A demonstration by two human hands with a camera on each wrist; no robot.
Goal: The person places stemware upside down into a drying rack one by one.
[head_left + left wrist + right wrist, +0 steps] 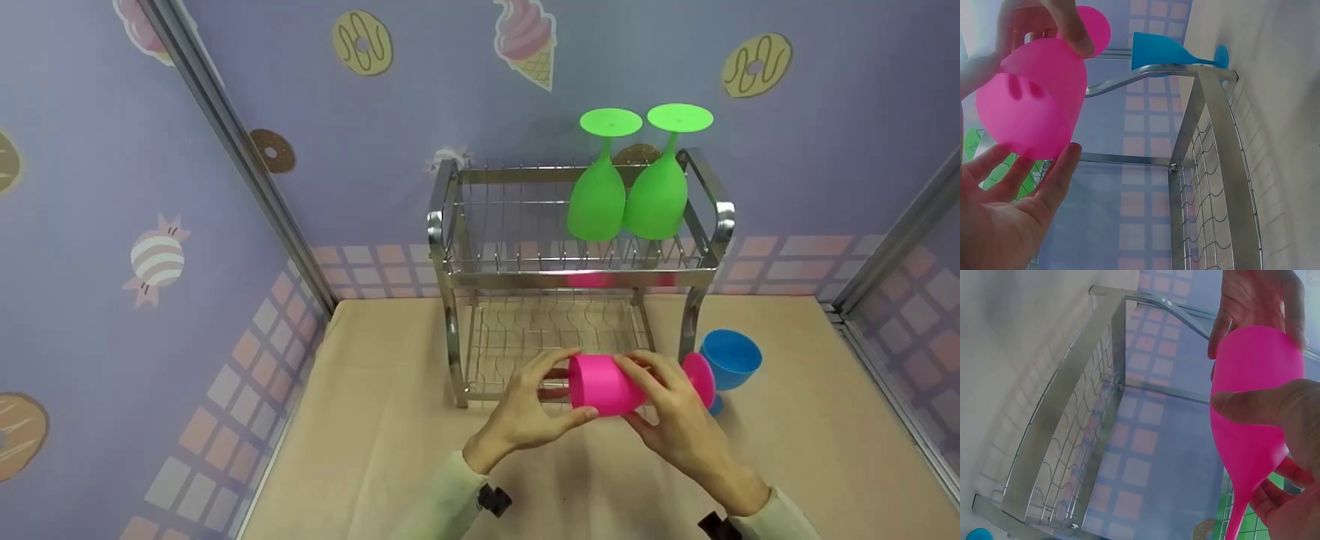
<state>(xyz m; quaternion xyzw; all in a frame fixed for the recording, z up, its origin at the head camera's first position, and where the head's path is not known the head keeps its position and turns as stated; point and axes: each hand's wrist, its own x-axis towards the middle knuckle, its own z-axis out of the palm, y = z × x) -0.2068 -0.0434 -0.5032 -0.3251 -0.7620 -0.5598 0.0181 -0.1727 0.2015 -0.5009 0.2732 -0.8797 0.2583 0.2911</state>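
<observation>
A pink plastic wine goblet (604,386) is held sideways in front of the rack, its mouth toward the left and its round foot toward the right. My left hand (529,409) holds it at the rim, thumb on the near side and fingers on the far side. My right hand (679,412) grips the bowl closer to the stem. The left wrist view looks into the mouth of the pink goblet (1039,107), where the inside shows nothing else. In the right wrist view its stem (1238,509) points downward past the right fingers.
A two-tier metal dish rack (581,280) stands against the back wall. Two green goblets, one on the left (598,199) and one on the right (658,196), rest upside down on its top tier. A blue goblet (731,358) stands upright beside the rack's right leg.
</observation>
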